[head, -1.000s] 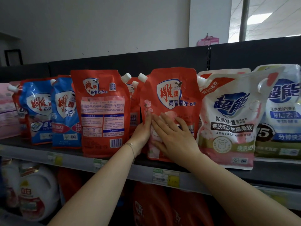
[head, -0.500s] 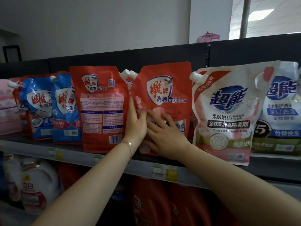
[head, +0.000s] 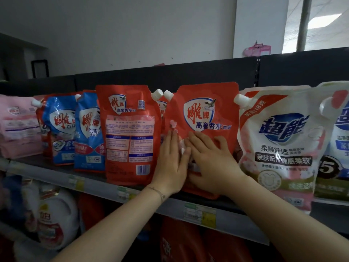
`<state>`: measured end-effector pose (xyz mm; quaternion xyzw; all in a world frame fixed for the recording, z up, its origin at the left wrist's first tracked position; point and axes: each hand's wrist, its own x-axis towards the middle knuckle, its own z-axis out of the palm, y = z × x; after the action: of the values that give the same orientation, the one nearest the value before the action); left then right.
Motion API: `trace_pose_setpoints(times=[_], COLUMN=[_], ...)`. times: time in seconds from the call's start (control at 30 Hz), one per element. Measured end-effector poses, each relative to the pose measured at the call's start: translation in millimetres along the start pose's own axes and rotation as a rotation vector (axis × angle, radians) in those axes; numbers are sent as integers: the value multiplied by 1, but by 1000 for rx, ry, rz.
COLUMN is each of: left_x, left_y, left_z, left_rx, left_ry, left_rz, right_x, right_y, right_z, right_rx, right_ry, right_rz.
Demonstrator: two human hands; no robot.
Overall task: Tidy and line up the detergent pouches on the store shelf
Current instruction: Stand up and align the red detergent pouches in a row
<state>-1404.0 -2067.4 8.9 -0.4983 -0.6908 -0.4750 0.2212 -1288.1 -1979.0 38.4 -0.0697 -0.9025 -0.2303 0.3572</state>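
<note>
A red pouch [head: 209,110] with a white spout stands upright at the middle of the dark shelf [head: 56,167], front side out. My left hand [head: 172,163] lies flat against its lower left edge, fingers together and pointing up. My right hand [head: 211,163] presses flat on its lower front, fingers spread. To its left stands another red pouch [head: 128,133] turned back side out, its spout almost touching the first one's. Two blue pouches [head: 75,127] stand further left. A white pouch [head: 279,140] leans at the right.
Pink packs [head: 17,125] lie stacked at the far left. A blue-and-white pouch [head: 338,140] stands at the far right edge. Price tags [head: 200,214] line the shelf's front rail. Below it stand red bottles [head: 181,242] and white jugs [head: 52,216]. A dark back panel rises behind the pouches.
The red pouch under my hands has shifted left, away from the white pouch, until its spout nearly meets the neighbouring red pouch's spout. Both hands moved left with it.
</note>
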Motion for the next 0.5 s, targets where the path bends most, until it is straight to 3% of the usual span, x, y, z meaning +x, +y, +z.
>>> trace_pose_setpoints(times=[0.13,0.33,0.5], left_x=[9,7,-8], left_y=[0,-2,-36], left_z=[-25,-62,-99], left_rx=[94,288,344], left_ry=[240,153,192], left_rz=[134,210,108], right_x=[11,30,38], right_y=[1,-8,-41], right_z=[-15,-17,-11], right_rx=[23,62,163], right_ry=[144,224,176], right_rz=[-77,-74,-75])
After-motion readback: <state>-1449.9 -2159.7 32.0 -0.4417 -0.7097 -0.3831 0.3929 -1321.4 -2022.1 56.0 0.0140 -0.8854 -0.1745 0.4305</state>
